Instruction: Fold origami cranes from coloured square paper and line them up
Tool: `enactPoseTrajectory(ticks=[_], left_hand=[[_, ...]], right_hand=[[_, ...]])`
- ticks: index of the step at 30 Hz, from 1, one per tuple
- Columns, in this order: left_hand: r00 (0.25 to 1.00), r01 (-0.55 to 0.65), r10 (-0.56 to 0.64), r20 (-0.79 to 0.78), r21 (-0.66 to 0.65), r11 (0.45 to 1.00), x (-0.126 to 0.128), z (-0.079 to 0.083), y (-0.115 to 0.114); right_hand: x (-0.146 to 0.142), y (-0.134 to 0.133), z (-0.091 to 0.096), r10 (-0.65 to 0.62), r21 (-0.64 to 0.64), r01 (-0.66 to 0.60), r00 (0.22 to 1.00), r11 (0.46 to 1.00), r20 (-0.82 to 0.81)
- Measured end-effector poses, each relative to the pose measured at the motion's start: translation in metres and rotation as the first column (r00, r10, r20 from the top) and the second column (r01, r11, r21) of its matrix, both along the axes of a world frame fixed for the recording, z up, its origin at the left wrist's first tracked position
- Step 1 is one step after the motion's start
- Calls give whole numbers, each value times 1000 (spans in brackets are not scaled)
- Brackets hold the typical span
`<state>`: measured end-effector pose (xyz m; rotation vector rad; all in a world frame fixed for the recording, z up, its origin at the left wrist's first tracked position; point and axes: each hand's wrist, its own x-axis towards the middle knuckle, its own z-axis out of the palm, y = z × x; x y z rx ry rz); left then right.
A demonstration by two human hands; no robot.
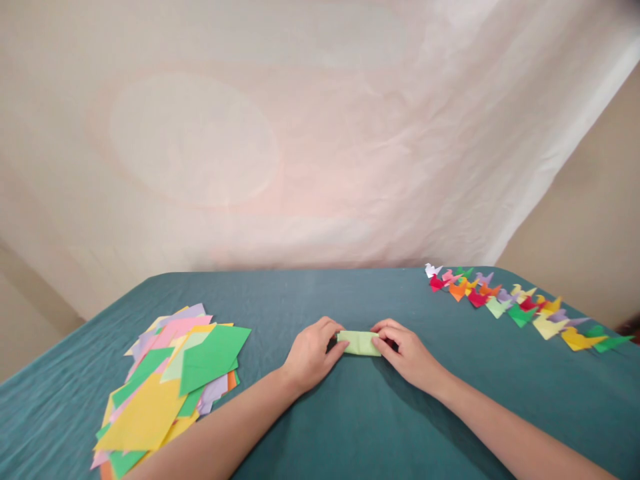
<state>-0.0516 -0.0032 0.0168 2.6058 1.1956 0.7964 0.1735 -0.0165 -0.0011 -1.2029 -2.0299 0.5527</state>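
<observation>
A light green folded paper [361,343], shaped as a narrow strip, is held between my two hands just above or on the cloth. My left hand [314,353] pinches its left end between thumb and fingers. At the right end, my right hand [407,353] grips it the same way, thumb in front and fingers behind. Whether the strip touches the table I cannot tell. The fingertips behind the paper are partly hidden.
A teal cloth [320,293] covers the table. On the left lies a loose pile of coloured paper sheets [150,413], partly behind my left forearm. Several folded paper birds [500,307] stand in rows at the right. A pale sheet [320,133] hangs behind the table.
</observation>
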Motion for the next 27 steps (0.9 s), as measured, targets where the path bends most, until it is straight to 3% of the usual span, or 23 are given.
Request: enactPoseTrajectory(ticks=[4,9,18,23,27], left_hand=[[995,86,-78,-62,141,986,4,11,-14],[926,287,-261,-272,59,956,11,19,-31],[882,313,-333,-333,-113,943,7,10,-33],[889,308,-332,-316,-125,943,6,8,-33],[891,301,-326,-315,-127,945,5,6,-34]], right_hand=[[-2,1,-2,7,18,-7,1000,1000,-3],[-2,3,-2,38,24,-37,999,999,-10],[-1,3,-6,-10,44,10,1000,999,-10],[-1,3,-9,-57,23,58,998,998,-40],[-1,3,-9,-27,15,28,998,999,-51]])
